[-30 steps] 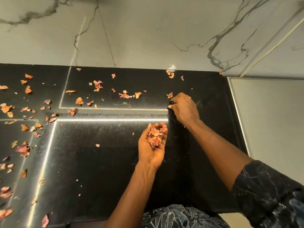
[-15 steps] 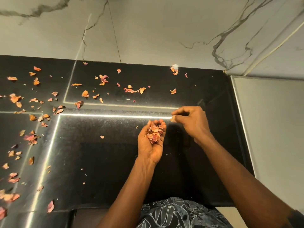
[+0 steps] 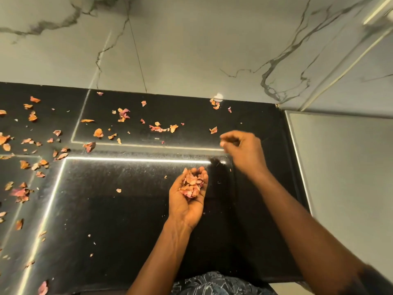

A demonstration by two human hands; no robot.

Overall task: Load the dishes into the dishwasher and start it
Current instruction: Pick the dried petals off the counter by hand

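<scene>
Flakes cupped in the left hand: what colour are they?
Pink and orange flakes, seen in the head view.

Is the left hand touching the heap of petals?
Touching. The head view shows the heap of petals resting in the cupped left hand.

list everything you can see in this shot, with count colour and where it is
countertop: one, glossy black, fills the middle of the view
wall: one, pale grey with dark veins, behind the countertop
panel: one, plain grey, along the countertop's right edge
loose flakes: dozens, orange and pink, petal-like, scattered over the countertop's back and left
flake pile: one handful, pink-orange, in the left palm
white blob: one, where countertop meets wall
patterned clothing: one, dark with pale lines, bottom edge
left hand: palm up, cupped round the flake pile, above the countertop
right hand: blurred, fingers curled, near the back right; its grip is unclear
</scene>
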